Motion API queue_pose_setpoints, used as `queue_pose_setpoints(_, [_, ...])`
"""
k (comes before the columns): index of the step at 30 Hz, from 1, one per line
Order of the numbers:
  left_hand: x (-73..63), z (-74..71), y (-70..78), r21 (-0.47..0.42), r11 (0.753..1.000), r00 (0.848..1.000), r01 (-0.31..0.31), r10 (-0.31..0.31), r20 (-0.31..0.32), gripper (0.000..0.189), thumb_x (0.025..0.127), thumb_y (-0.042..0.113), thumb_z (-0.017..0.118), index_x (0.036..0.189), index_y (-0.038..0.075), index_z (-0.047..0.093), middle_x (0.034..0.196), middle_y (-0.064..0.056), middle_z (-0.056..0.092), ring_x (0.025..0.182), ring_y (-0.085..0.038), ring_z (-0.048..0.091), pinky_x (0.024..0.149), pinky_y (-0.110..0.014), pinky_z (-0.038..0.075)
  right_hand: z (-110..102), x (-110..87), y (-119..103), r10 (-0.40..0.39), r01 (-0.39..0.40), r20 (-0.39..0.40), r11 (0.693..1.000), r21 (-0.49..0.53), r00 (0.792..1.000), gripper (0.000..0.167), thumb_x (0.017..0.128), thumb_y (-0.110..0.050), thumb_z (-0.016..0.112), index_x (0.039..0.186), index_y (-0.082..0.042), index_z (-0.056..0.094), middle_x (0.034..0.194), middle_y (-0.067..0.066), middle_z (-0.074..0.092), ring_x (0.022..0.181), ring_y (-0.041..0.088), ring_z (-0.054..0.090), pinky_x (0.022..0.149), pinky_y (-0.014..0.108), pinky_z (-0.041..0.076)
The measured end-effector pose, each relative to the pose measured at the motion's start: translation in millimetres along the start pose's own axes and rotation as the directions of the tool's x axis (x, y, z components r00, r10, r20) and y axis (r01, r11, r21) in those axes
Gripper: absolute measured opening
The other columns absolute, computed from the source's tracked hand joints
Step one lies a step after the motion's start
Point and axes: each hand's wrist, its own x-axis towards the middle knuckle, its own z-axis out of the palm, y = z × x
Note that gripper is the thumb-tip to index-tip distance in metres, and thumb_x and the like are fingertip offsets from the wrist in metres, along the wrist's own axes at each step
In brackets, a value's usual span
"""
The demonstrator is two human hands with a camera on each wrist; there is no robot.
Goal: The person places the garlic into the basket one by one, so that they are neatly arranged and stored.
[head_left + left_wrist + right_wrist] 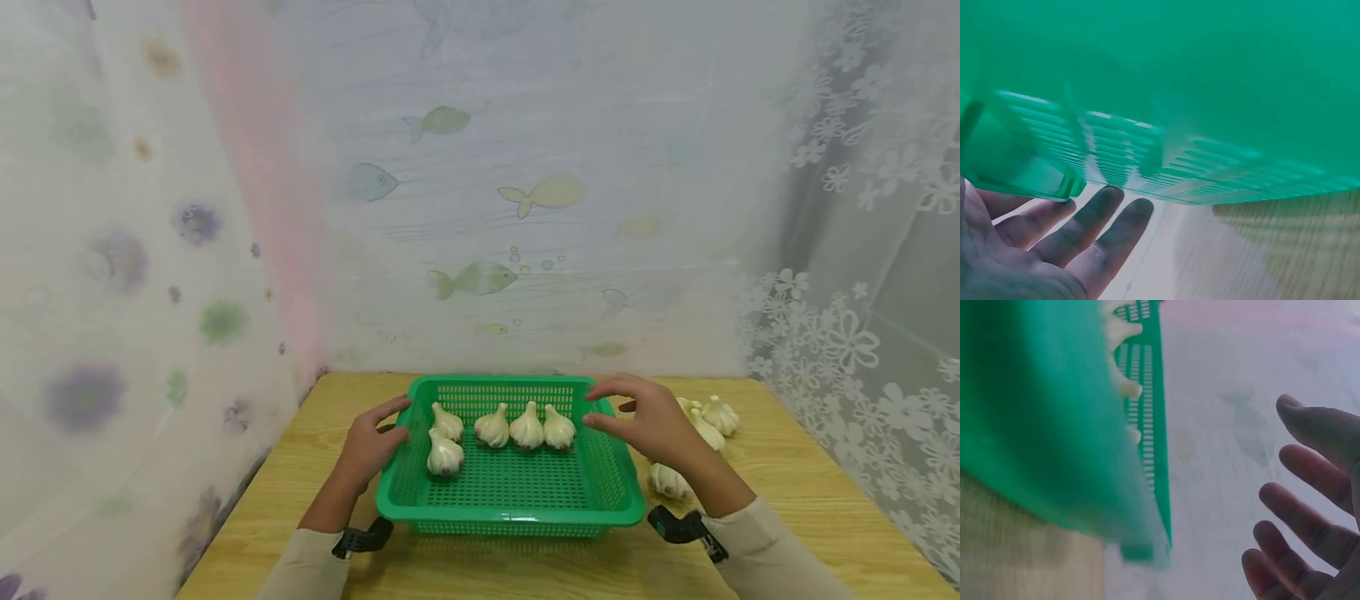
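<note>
A green plastic basket (510, 516) with slotted walls stands on the wooden table. Several whole garlic bulbs (527, 427) sit inside it, most along the far wall and two by the left wall. My left hand (371, 440) is at the basket's left side, its fingertips right at the rim. In the left wrist view its fingers (1097, 232) extend loosely beneath the rim, beside the slotted wall. Over the right rim is my right hand (647, 419), thumb and fingers spread with nothing between them. The right wrist view shows its fingers (1310, 528) apart from the basket.
More garlic bulbs (718, 415) lie on the table right of the basket, partly hidden by my right forearm; one bulb (669, 481) lies closer to the basket. A fish-patterned curtain (525, 250) hangs behind the wooden table (292, 475), with patterned sheets at both sides.
</note>
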Motion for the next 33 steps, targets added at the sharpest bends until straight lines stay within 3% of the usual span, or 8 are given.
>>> queue_pose_setpoints(4, [-1.1, -1.3, -0.2, -0.039, 0.999, 0.999, 0.009, -0.008, 0.035, 0.059, 0.094, 0.005, 0.06, 0.153, 0.011, 0.052, 0.165, -0.008, 0.04, 0.136, -0.044, 0.056, 0.08, -0.038, 0.058, -7.7, -14.3, 11.6, 0.03, -0.03, -0.049, 1.0, -0.006, 0.998, 0.031, 0.091, -0.039, 0.079, 0.119, -0.027, 0.074, 0.131, 0.004, 0.069, 0.117, 0.028, 0.066, 0.088, 0.049, 0.058])
queue_pose_setpoints(8, [-5.7, -1.8, 2.5, -0.096, 0.995, 0.998, 0.035, -0.03, 0.057, 0.065, 0.095, 0.005, 0.059, 0.157, 0.014, 0.046, 0.168, -0.012, 0.032, 0.138, -0.043, 0.054, 0.078, -0.038, 0.058, -13.8, -28.5, 26.2, 0.086, -0.086, -0.074, 0.996, 0.003, 0.994, 0.033, 0.092, -0.038, 0.078, 0.121, -0.026, 0.073, 0.13, 0.001, 0.069, 0.115, 0.024, 0.065, 0.087, 0.04, 0.058])
queue_pose_setpoints(15, [-11.8, -3.8, 1.5, -0.158, 0.987, 0.997, 0.034, -0.022, 0.08, 0.069, 0.095, 0.001, 0.06, 0.16, 0.013, 0.04, 0.169, -0.014, 0.028, 0.141, -0.044, 0.051, 0.081, -0.042, 0.059, -16.9, -54.6, 52.6, 0.209, -0.205, -0.137, 0.978, 0.044, 0.968, 0.038, 0.093, -0.039, 0.077, 0.126, -0.022, 0.072, 0.126, 0.003, 0.068, 0.104, -0.004, 0.058, 0.083, 0.025, 0.057])
queue_pose_setpoints(17, [-12.9, -4.0, -0.8, -0.168, 0.985, 0.996, 0.029, -0.014, 0.093, 0.07, 0.096, 0.0, 0.06, 0.161, 0.012, 0.038, 0.169, -0.014, 0.027, 0.142, -0.044, 0.05, 0.083, -0.044, 0.06, -16.5, -61.6, 60.5, 0.252, -0.242, -0.154, 0.967, 0.082, 0.955, 0.041, 0.094, -0.037, 0.077, 0.129, -0.018, 0.071, 0.128, 0.007, 0.067, 0.104, -0.003, 0.058, 0.083, 0.022, 0.055])
queue_pose_setpoints(20, [-14.3, -4.0, -3.4, -0.174, 0.984, 0.995, 0.024, -0.006, 0.104, 0.072, 0.096, 0.0, 0.062, 0.162, 0.013, 0.036, 0.169, -0.015, 0.027, 0.14, -0.045, 0.051, 0.083, -0.046, 0.061, -14.3, -71.0, 72.2, 0.341, -0.318, -0.148, 0.935, 0.158, 0.928, 0.048, 0.095, -0.038, 0.075, 0.134, -0.011, 0.067, 0.133, 0.012, 0.064, 0.106, 0.0, 0.059, 0.083, 0.019, 0.054])
queue_pose_setpoints(25, [-15.4, -3.9, -5.9, -0.181, 0.983, 0.994, 0.028, -0.009, 0.105, 0.074, 0.095, 0.0, 0.065, 0.162, 0.014, 0.037, 0.167, -0.018, 0.029, 0.138, -0.045, 0.053, 0.081, -0.048, 0.061, -9.9, -82.1, 84.9, 0.486, -0.455, -0.069, 0.852, 0.257, 0.871, 0.064, 0.095, -0.045, 0.073, 0.144, -0.007, 0.058, 0.144, 0.013, 0.054, 0.106, -0.004, 0.054, 0.082, 0.02, 0.054])
queue_pose_setpoints(33, [-17.4, -1.0, -6.0, -0.175, 0.984, 0.997, 0.032, -0.019, 0.075, 0.073, 0.094, -0.001, 0.065, 0.161, 0.014, 0.04, 0.167, -0.017, 0.031, 0.138, -0.044, 0.053, 0.082, -0.047, 0.061, -7.7, -90.6, 98.5, 0.589, -0.566, 0.021, 0.766, 0.305, 0.808, 0.073, 0.096, -0.049, 0.071, 0.149, -0.004, 0.049, 0.149, 0.018, 0.049, 0.108, -0.001, 0.053, 0.086, 0.027, 0.055])
